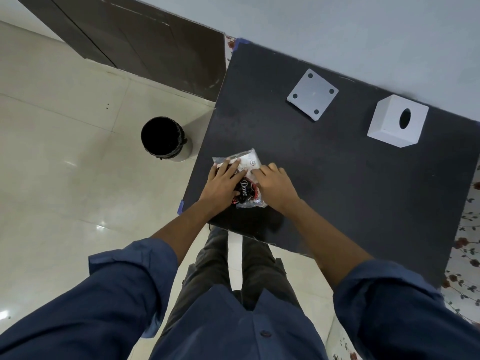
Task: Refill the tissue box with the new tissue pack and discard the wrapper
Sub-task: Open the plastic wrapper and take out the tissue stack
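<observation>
The tissue pack, in clear wrapper with dark print, lies flat on the dark tabletop near its front edge, well apart from the white tissue box. The left hand rests on the pack's left side, fingers spread and pressed flat on the wrapper. The right hand sits on the pack's right side, fingers curled at the plastic; whether it pinches the wrapper cannot be told. The box stands behind and to the right of the pack, its round hole showing, with the white base plate lying separately just left of the box. A black-lined bin stands on the floor left of the pack.
</observation>
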